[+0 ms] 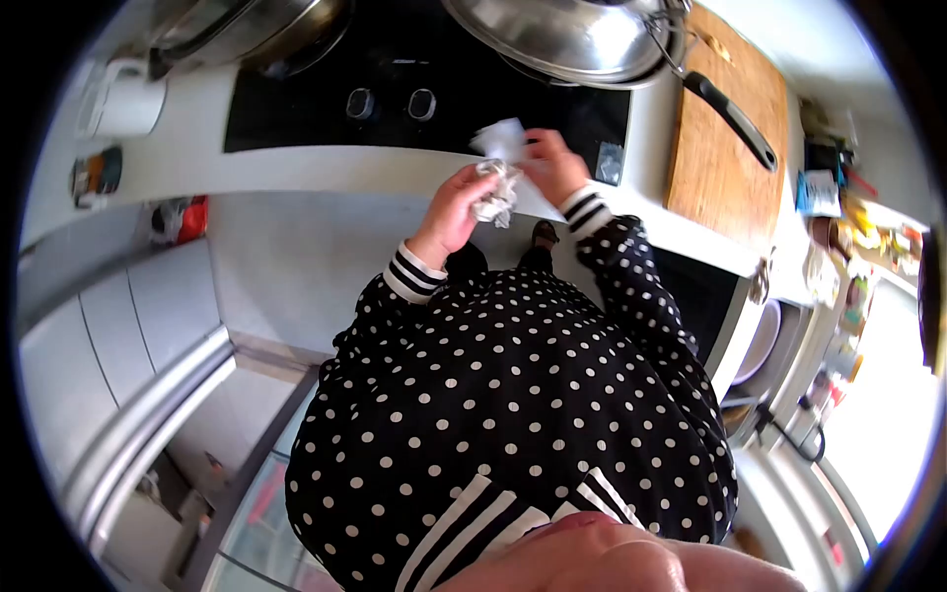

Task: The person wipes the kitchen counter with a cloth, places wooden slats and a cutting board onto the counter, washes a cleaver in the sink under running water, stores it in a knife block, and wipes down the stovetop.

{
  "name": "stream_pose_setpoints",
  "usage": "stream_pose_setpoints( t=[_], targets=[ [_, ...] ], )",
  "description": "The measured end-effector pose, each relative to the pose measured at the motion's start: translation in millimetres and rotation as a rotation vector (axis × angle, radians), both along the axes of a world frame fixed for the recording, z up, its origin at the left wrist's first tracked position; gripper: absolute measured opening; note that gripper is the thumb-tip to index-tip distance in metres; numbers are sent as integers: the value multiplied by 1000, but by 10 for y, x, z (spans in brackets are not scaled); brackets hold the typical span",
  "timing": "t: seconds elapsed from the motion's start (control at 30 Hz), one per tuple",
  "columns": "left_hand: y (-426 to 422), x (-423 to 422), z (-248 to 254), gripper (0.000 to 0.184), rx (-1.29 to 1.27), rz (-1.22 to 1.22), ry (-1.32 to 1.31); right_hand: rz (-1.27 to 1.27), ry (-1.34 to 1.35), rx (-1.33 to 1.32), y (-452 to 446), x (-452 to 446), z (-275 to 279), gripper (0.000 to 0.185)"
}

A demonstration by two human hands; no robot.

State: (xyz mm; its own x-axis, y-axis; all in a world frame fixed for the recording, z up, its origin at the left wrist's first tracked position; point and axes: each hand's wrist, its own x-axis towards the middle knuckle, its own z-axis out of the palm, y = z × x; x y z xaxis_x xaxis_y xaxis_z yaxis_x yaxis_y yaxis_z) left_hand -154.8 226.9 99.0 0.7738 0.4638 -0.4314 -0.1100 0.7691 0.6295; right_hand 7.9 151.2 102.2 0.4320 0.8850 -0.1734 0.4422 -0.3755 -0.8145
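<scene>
Crumpled whitish paper or cloth (496, 193) is held in my left hand (453, 211), in front of the counter edge. My right hand (554, 166) is just to the right, its fingers closed on a thin white sheet (501, 141) that looks blurred. The sheet touches or overlaps the crumpled piece; whether they are joined I cannot tell. Both hands are near the front edge of the black cooktop (326, 123).
Pans stand on the cooktop, one with a steel lid (562, 37) at the top. A black-handled utensil (730, 118) lies over the wooden cutting board (725, 187) at right. A white mug (130, 99) is at left. An open drawer (163, 414) is at lower left.
</scene>
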Motion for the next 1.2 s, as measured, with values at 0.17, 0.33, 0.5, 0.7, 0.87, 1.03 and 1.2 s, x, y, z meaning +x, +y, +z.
stream_pose_setpoints(
  t=[0.17, 0.33, 0.5, 0.7, 0.87, 1.03, 1.2],
  targets=[
    [287, -196, 27, 30, -82, 67, -24, -42, 21, 364, 23, -691, 175, 39],
    [98, -131, 11, 35, -82, -177, -9, -264, 241, 319, -218, -878, 19, 38],
    [104, -68, 123, 41, 467, -306, 206, -673, 98, 418, -542, 9, -534, 15],
    [321, -67, 161, 43, 648, -221, 278, -262, -855, -194, -82, 1098, -910, 25],
    [299, -100, 189, 57, 677, -135, 296, 154, -1113, -321, -228, 604, -1204, 42],
    [278, -93, -38, 50, 675, -171, 324, -26, -879, -323, 124, 1835, -1225, 55],
    [238, -4, -33, 26, 773, -224, 392, 194, -1153, -578, 46, 842, -805, 47]
  ],
)
